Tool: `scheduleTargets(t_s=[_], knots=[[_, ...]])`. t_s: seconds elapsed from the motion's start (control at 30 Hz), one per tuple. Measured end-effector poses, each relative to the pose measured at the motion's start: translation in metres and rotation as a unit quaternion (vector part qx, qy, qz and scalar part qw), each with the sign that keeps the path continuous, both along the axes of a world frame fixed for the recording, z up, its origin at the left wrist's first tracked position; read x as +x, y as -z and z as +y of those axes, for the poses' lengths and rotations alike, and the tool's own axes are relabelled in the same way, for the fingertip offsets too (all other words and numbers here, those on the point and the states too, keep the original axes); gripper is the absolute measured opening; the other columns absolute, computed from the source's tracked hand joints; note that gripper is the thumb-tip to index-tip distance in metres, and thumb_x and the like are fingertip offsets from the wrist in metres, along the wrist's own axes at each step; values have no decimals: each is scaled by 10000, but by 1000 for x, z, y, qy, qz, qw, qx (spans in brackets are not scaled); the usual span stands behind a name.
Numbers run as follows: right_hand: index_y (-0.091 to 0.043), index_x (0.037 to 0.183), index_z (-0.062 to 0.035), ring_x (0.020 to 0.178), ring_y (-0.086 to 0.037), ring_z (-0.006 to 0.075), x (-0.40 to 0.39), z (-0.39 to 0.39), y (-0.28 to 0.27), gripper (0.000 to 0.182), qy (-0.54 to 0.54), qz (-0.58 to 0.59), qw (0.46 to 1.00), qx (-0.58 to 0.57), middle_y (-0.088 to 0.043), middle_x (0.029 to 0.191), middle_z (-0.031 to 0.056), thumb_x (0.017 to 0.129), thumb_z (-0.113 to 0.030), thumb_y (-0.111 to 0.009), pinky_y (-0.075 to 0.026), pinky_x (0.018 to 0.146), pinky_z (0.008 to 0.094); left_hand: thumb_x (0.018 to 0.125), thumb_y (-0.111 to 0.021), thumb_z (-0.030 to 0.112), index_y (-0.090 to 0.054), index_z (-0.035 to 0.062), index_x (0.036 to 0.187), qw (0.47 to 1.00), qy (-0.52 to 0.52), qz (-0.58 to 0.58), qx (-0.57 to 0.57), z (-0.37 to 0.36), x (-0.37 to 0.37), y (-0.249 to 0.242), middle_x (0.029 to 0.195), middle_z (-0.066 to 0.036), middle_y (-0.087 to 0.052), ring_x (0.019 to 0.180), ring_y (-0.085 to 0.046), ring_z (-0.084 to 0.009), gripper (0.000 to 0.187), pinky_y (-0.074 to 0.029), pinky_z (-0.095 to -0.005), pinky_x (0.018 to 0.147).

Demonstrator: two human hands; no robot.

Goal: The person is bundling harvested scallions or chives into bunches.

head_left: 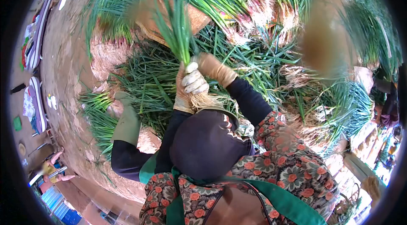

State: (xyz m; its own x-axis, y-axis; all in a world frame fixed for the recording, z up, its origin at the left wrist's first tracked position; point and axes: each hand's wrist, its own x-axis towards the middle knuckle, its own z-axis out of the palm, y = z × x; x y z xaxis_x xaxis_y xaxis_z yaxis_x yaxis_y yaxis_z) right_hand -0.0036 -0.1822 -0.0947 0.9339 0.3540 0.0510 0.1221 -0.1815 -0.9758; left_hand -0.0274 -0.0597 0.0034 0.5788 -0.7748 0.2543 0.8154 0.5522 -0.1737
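Upright in my left hand (193, 83), whose tan glove has whitish fingers, is a bunch of green onions (177, 34). Its green leaves point away from me and its pale roots hang below the closed fingers. My right hand (208, 64), also in a tan glove, is just right of the stalks at the top of the left hand. Motion smears it, and its fingertips cannot be made out. Under both hands lies a broad layer of loose green leaves (148, 72).
Rooted onion bunches (254, 8) lie at the top, with others at left (112, 51) and right (313, 119). A brown board-like piece (154, 13) is behind the held bunch. A green boot (129, 123) stands lower left. Parts of another person (390, 112) show at far right.
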Motion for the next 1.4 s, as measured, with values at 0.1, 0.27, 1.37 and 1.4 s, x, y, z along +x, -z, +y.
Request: scheduleTargets(t_s=[0.1,0.27,1.37,1.4], knots=[[-608,957,-65,747,-609,253,-53,-22,-21,234,-144,-84,979,-116,-639,843,103,799,-237,-592,-476,662,346,929,-374,503,-537,77,1060,998,-39,-35,44,-3,17,-22,492,79,-380,435,-429,-64,475,-388,-240,505],[-609,1024,-74,862,-626,315,2,-76,-74,346,257,40,935,-240,-647,940,154,805,-342,-613,-491,766,390,935,-485,212,-505,143,1208,957,-29,47,283,0,29,5,499,97,-310,439,-343,-52,282,-346,-243,490],[-595,811,-52,533,-533,121,22,-55,-8,213,316,265,893,178,-607,685,48,891,-234,-519,-417,482,262,807,-622,109,-633,-13,847,771,-157,23,617,-20,11,27,651,-55,-588,587,-579,-156,129,-487,-258,546],[-591,839,-48,545,-535,112,32,-58,-6,192,300,292,862,286,-605,692,43,888,-221,-523,-424,491,260,806,-622,97,-631,-15,849,749,-154,4,644,-19,11,33,653,-55,-588,585,-578,-154,120,-486,-258,542]])
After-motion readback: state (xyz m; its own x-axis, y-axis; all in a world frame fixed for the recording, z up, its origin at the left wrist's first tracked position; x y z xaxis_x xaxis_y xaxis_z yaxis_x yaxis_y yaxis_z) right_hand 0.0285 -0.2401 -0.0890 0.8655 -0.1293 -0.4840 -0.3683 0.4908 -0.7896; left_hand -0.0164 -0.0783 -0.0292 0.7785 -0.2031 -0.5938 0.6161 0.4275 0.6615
